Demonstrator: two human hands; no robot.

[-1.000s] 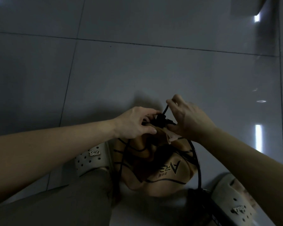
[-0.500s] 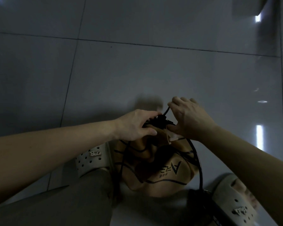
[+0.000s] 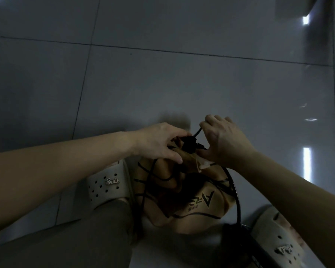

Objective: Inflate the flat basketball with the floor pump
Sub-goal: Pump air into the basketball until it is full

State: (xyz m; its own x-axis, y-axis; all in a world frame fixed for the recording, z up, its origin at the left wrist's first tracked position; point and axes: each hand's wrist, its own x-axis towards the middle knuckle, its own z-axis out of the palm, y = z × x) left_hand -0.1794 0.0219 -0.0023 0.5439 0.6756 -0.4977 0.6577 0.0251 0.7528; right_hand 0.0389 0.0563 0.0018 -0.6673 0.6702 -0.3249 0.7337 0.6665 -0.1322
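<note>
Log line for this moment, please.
phase: fitting pump head | left hand: steadying basketball | right hand: on hose | ball: flat, between feet

Two hands [image 3: 159, 142] [image 3: 226, 140], one flat basketball [image 3: 197, 200], one pump hose [image 3: 234, 190], two perforated slippers [image 3: 106, 184] [image 3: 278, 242].

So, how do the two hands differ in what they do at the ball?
The left hand lies over the top of the flat basketball, thumb pressed on its skin, while the right hand pinches the black hose between its fingertips. The left hand reaches in from the left, the right hand from the right. Both meet at the black pump head on the ball.
</note>
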